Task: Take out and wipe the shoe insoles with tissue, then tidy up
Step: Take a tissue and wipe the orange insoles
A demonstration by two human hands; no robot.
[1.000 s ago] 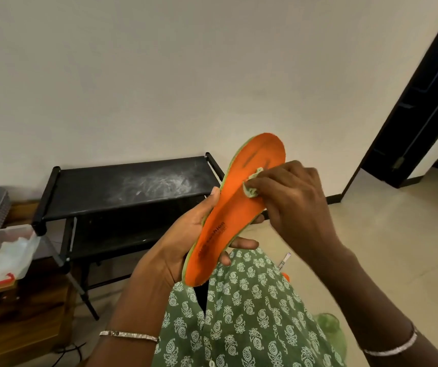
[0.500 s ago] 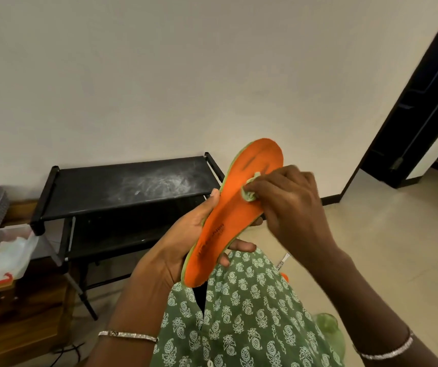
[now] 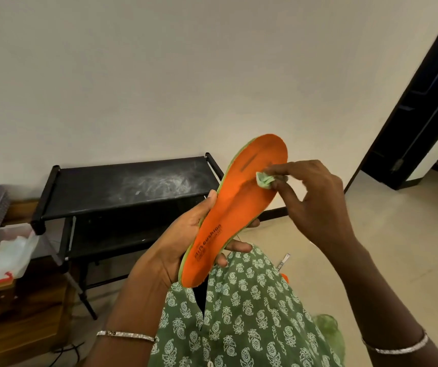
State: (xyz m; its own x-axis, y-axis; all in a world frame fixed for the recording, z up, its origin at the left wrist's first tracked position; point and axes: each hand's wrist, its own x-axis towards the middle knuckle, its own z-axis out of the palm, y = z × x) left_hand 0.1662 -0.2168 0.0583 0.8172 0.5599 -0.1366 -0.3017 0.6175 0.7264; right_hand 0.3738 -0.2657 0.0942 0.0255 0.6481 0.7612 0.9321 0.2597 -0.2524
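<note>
Orange insole [image 3: 239, 213], printed "cushion" near the heel, tilts toward 1 o'clock at centre view. Your left hand [image 3: 183, 234] grips its heel half. Your right hand [image 3: 316, 197], at 3 o'clock, pinches a crumpled green tissue [image 3: 264, 179] against the forefoot.

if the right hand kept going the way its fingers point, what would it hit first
The orange insole: the right hand points left at its forefoot, and the pinched tissue seems to touch it, though depth is unclear.
</note>
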